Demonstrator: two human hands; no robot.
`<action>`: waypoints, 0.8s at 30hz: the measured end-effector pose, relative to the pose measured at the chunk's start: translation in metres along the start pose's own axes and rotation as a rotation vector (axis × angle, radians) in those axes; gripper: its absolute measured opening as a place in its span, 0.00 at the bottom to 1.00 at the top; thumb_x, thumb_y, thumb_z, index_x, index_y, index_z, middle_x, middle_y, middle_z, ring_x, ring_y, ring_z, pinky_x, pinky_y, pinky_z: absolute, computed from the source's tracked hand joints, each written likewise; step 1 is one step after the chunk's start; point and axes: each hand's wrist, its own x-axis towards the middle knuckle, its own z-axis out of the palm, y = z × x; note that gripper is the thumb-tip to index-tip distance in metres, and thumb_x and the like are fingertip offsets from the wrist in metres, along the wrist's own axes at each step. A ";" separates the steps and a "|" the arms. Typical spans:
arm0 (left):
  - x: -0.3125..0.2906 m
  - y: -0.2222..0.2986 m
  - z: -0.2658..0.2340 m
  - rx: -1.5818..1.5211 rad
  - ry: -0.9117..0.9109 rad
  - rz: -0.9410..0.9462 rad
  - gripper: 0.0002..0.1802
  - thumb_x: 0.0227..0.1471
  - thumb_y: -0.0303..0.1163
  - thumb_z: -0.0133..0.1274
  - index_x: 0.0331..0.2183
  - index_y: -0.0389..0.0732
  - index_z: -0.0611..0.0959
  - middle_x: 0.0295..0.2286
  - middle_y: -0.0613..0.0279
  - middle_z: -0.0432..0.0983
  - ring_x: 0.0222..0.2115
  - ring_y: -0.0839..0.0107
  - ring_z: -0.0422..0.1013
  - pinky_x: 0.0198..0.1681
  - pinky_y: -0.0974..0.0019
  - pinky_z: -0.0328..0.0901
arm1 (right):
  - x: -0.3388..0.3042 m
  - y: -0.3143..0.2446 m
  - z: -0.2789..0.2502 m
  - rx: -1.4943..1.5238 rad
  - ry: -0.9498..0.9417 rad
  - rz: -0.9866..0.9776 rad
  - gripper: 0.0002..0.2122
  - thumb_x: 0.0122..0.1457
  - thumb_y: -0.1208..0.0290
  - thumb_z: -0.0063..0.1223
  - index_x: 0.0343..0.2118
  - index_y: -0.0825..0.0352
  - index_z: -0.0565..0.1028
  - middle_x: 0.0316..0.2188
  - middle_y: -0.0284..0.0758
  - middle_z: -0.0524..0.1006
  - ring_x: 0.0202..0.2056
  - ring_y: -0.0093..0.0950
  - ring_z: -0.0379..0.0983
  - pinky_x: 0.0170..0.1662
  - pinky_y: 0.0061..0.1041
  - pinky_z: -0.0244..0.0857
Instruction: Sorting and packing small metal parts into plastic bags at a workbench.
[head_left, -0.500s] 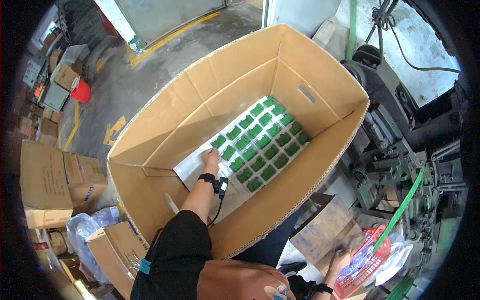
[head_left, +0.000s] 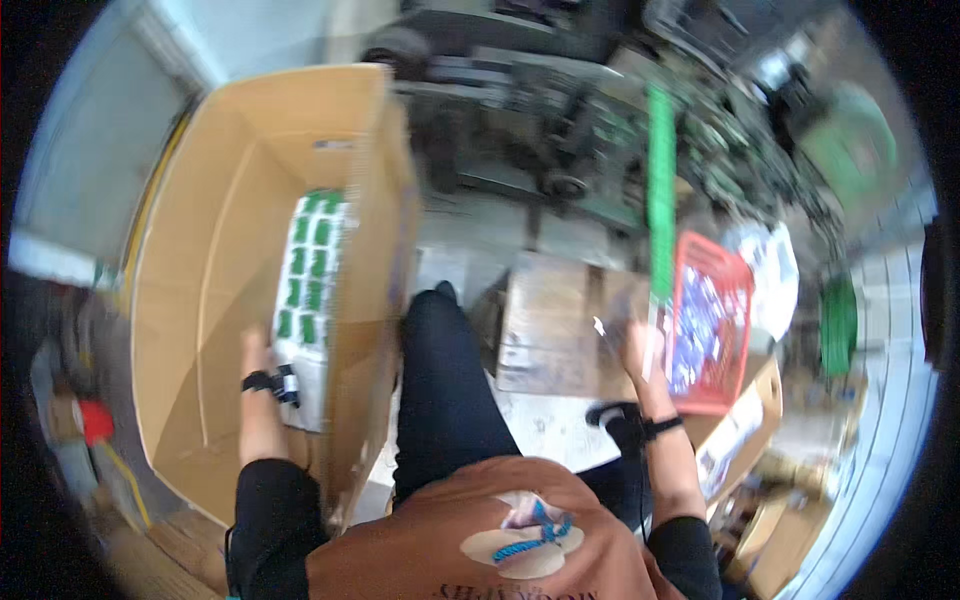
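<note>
My left hand [head_left: 256,352] rests flat, holding nothing, on the white sheet of green packets [head_left: 308,300] in the big brown cardboard box [head_left: 200,250]; the sheet's long axis runs straight ahead. My right hand [head_left: 632,345] is well apart by the red plastic basket [head_left: 712,320], grip unclear.

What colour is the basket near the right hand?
Red, seen in the head view: the basket beside the right hand.

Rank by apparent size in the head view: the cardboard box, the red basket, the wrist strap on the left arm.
1. cardboard box, by far the largest
2. red basket
3. wrist strap, smallest
</note>
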 end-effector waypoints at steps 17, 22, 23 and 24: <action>-0.254 0.602 0.246 -0.311 -1.151 0.730 0.32 0.57 0.48 0.40 0.53 0.32 0.64 0.48 0.48 0.67 0.49 0.64 0.66 0.49 0.65 0.62 | -0.140 0.049 -0.210 1.794 0.710 -0.155 0.04 0.53 0.76 0.55 0.30 0.69 0.74 0.20 0.30 0.74 0.19 0.17 0.70 0.22 0.16 0.65; -0.306 0.578 0.312 -0.698 -1.176 0.585 0.28 0.61 0.48 0.31 0.49 0.32 0.66 0.36 0.54 0.72 0.38 0.68 0.70 0.42 0.67 0.66 | -0.131 0.021 -0.217 1.821 0.473 -0.287 0.05 0.55 0.74 0.53 0.30 0.70 0.73 0.20 0.29 0.73 0.19 0.15 0.69 0.21 0.15 0.63; -0.304 0.574 0.317 -0.795 -1.163 0.470 0.27 0.61 0.48 0.31 0.47 0.33 0.68 0.34 0.55 0.73 0.35 0.69 0.71 0.39 0.67 0.67 | -0.132 0.024 -0.214 1.822 0.477 -0.291 0.05 0.55 0.74 0.53 0.30 0.70 0.73 0.20 0.29 0.73 0.19 0.15 0.69 0.21 0.15 0.63; -0.301 0.564 0.319 -0.831 -1.140 0.333 0.28 0.61 0.50 0.30 0.45 0.34 0.69 0.31 0.55 0.73 0.32 0.68 0.71 0.35 0.67 0.68 | -0.134 0.028 -0.211 1.713 0.379 -0.242 0.06 0.55 0.74 0.53 0.32 0.71 0.73 0.21 0.30 0.73 0.21 0.17 0.70 0.24 0.17 0.64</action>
